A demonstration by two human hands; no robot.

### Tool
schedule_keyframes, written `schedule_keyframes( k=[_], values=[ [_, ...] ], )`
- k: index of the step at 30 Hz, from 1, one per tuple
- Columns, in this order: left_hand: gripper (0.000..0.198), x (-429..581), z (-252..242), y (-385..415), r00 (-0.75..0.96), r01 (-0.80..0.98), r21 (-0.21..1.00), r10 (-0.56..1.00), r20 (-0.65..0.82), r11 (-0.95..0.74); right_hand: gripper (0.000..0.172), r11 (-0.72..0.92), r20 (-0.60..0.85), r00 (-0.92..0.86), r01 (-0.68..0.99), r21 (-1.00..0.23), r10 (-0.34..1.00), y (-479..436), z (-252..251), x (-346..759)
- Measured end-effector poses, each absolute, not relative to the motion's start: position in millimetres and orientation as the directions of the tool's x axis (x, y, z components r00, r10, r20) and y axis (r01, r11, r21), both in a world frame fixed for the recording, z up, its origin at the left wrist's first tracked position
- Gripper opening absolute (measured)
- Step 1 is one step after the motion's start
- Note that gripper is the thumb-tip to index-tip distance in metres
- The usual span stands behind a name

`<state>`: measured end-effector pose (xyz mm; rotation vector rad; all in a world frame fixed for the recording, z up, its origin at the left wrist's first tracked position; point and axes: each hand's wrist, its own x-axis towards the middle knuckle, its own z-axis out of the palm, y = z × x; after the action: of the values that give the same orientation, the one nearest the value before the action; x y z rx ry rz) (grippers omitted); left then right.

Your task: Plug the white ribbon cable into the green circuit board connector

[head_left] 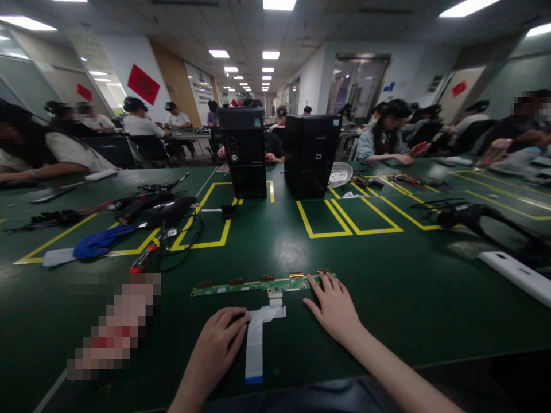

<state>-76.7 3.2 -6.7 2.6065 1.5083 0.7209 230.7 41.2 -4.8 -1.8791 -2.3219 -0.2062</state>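
Observation:
A long, narrow green circuit board [253,285] with gold-coloured tabs along its far edge lies flat on the table in front of me. From the connector at its near edge runs a white flat ribbon cable [254,350], folded at a corner and ending in a blue strip close to the table's front. My left hand [217,344] has curled fingers closed at the left edge of the cable's fold; the underside of the grip is hidden. With fingers spread, my right hand [338,307] rests its fingertips on the board's right end, thumb apart on the table.
Two black computer towers [247,155] [313,158] stand beyond the board. At left lie a red-and-black screwdriver [144,258], a blue glove [101,241] and tangled cables. To the right are a white device [519,275] and a black frame [486,212]. Several people sit around other tables.

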Motion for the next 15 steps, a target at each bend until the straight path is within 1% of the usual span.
schedule_keyframes(
  k=[3,6,8,9,13,15],
  values=[
    [0.029,-75.9,-4.8,1.3,0.401,0.811,0.276,0.833,0.382,-0.517,0.059,0.275,0.214,-0.269,0.961,0.001,0.939,42.9,-1.2,238.6],
    [0.029,-67.3,-1.9,-2.3,0.398,0.797,0.298,0.828,0.395,-0.525,0.055,0.478,0.204,-0.465,0.878,-0.013,0.861,46.0,6.5,253.7],
    [0.03,-54.4,0.5,-4.7,0.411,0.78,0.31,0.818,0.401,-0.544,0.052,0.599,0.178,-0.583,0.799,-0.049,0.793,48.5,11.3,263.4],
    [0.032,-45.8,1.8,-5.4,0.422,0.774,0.309,0.814,0.399,-0.553,0.051,0.635,0.167,-0.618,0.769,-0.077,0.769,49.7,12.9,267.1],
    [0.039,-6.7,5.2,-3.5,0.457,0.782,0.268,0.81,0.367,-0.562,0.053,0.678,0.145,-0.662,0.711,-0.188,0.735,53.2,11.1,270.6],
    [0.037,8.7,5.2,-1.1,0.472,0.792,0.229,0.805,0.359,-0.566,0.054,0.681,0.142,-0.668,0.698,-0.22,0.73,53.9,7.1,267.2]
  ],
)
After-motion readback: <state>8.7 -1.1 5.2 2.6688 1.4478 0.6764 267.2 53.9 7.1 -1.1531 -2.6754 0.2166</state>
